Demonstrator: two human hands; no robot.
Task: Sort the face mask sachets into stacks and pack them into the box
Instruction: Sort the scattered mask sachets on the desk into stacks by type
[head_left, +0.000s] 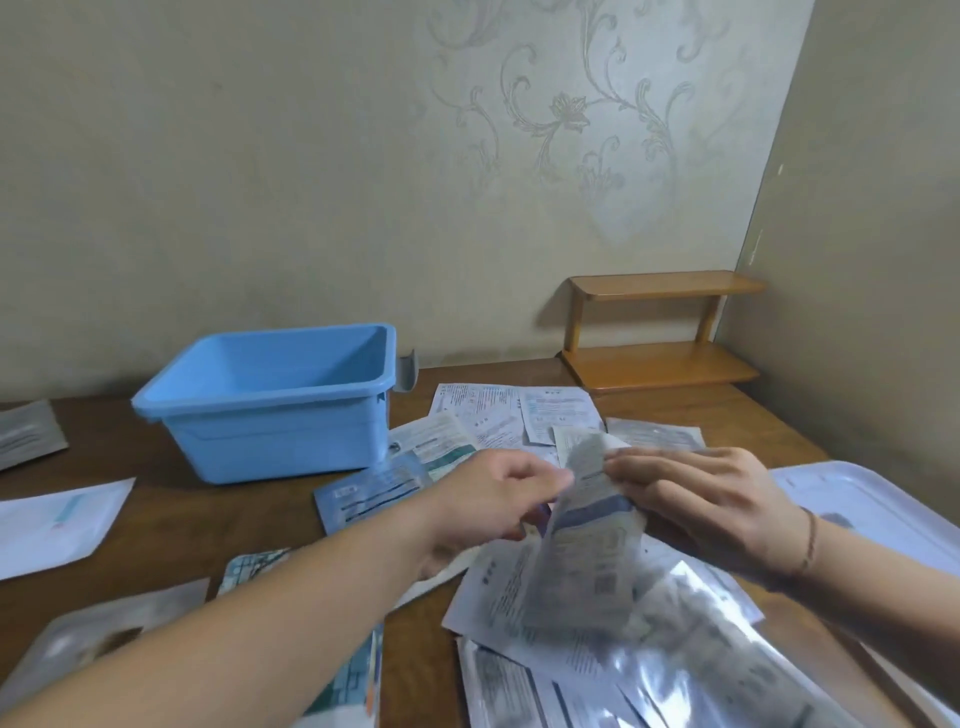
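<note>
Along the bottom edge, a heap of shiny foil sachets fanned over the brown table, blurred at lower right. At lower left, a grey sachet lying flat, partly under the left forearm, with a teal-patterned sachet just beyond it. At centre, one lifted sachet standing nearly upright above the heap, pinched from both sides: left hand with fingers curled onto its left edge, right hand with long fingers laid against its right face and top corner, thumb hidden behind the foil. On the right wrist, a thin cord bracelet. At the right edge, a white tray lid lying partly under the right arm. At the left edge, a white sachet flat on the wood, and a grey one further up. Beyond the hands, more white printed sachets spread flat, touching one another. At centre left, the open blue box, well apart from both hands, interior bare. At the back right, a small wooden shelf against the patterned wallpaper.
</note>
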